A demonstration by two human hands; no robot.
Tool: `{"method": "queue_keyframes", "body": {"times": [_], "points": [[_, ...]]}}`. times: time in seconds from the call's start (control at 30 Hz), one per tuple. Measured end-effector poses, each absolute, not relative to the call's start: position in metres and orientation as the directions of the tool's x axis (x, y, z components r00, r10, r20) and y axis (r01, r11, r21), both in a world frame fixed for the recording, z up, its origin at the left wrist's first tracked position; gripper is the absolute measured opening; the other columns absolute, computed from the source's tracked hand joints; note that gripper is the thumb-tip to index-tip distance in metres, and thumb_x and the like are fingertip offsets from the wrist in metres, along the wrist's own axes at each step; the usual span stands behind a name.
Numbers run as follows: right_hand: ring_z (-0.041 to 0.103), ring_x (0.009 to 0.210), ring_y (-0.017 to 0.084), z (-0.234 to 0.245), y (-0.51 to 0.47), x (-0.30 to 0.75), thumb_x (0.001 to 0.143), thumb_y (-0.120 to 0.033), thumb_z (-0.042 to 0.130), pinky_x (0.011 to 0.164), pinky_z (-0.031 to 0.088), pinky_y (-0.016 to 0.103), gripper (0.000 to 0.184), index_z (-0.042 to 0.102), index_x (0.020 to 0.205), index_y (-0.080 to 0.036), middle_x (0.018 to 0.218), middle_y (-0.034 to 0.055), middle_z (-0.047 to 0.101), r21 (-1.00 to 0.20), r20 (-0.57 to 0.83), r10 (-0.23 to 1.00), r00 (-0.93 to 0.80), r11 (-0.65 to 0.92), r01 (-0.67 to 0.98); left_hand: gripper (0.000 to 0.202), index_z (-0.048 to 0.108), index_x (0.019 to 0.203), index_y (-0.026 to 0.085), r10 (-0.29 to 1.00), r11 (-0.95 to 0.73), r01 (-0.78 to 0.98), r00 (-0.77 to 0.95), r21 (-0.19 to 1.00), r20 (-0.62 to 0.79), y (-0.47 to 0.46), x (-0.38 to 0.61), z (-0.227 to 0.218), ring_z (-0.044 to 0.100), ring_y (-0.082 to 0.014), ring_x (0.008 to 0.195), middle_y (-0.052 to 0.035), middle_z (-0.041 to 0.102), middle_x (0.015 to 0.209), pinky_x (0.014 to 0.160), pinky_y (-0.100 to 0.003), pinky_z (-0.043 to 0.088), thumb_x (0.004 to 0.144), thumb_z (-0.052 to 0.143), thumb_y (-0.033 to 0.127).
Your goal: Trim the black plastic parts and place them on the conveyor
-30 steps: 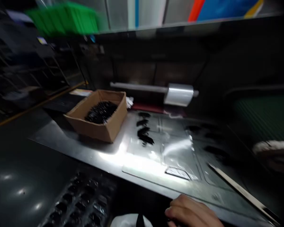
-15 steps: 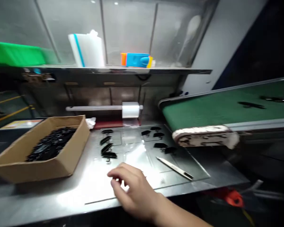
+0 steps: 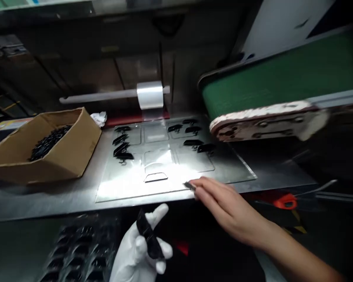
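Note:
My left hand, in a white glove, is closed round a slim black plastic part below the table's front edge. My bare right hand reaches over the front of a clear plate. Its fingers are closed over a thin metal blade, and only the blade's tip shows. Several black parts lie in recesses on the plate's left side, and more black parts lie on its right. The plate rests on a steel table.
A cardboard box holding many small black parts stands at the left. A roll of clear film hangs on a rod at the back. A green conveyor belt ends at the right. A dark moulded tray sits bottom left. An orange object lies below the table.
The view has dropped and shifted. My right hand moved right along the plate's front onto the metal blade. My gloved left hand with the black part has come into view.

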State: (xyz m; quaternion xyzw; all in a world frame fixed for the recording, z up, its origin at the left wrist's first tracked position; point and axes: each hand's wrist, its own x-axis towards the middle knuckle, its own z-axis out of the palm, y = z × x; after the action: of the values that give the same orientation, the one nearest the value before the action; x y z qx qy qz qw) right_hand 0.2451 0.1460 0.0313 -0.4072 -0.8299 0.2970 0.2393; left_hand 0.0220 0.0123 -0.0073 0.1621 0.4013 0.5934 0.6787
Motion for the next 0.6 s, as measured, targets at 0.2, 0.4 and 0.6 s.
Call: {"method": "queue_keyframes", "body": {"times": [0.2, 0.4, 0.6], "points": [[0.072, 0.083, 0.016, 0.061, 0.114, 0.229, 0.107, -0.024, 0.043, 0.076, 0.057, 0.027, 0.022, 0.063, 0.114, -0.031, 0.101, -0.0038, 0.075, -0.826, -0.042, 0.506, -0.861, 0.467, 0.315, 0.047, 0.072, 0.13, 0.025, 0.959, 0.242, -0.713, 0.072, 0.658, -0.275, 0.003, 0.036, -0.007, 0.062, -0.0075, 0.051, -0.0102, 0.081, 0.078, 0.046, -0.011, 0.037, 0.09, 0.073, 0.05], [0.071, 0.076, 0.022, 0.055, 0.119, 0.217, 0.083, -0.07, 0.074, 0.061, 0.053, 0.028, 0.05, 0.066, 0.105, -0.027, 0.092, 0.0011, 0.074, -0.815, -0.23, 0.424, -0.876, 0.407, 0.412, 0.047, 0.073, 0.127, 0.026, 0.93, 0.284, -0.702, 0.038, 0.653, -0.365, -0.01, 0.039, -0.002, 0.062, -0.0093, 0.054, -0.003, 0.076, 0.068, 0.056, -0.017, 0.048, 0.087, 0.077, 0.048], [0.067, 0.067, 0.021, 0.05, 0.115, 0.213, 0.075, -0.074, 0.078, 0.052, 0.045, 0.026, 0.055, 0.06, 0.095, -0.026, 0.082, -0.0012, 0.071, -0.767, -0.291, 0.418, -0.86, 0.435, 0.471, 0.058, 0.066, 0.137, 0.02, 0.942, 0.27, -0.696, 0.05, 0.665, -0.331, -0.012, 0.038, -0.007, 0.056, -0.0049, 0.048, -0.0082, 0.079, 0.074, 0.048, -0.011, 0.039, 0.088, 0.074, 0.051]]}}
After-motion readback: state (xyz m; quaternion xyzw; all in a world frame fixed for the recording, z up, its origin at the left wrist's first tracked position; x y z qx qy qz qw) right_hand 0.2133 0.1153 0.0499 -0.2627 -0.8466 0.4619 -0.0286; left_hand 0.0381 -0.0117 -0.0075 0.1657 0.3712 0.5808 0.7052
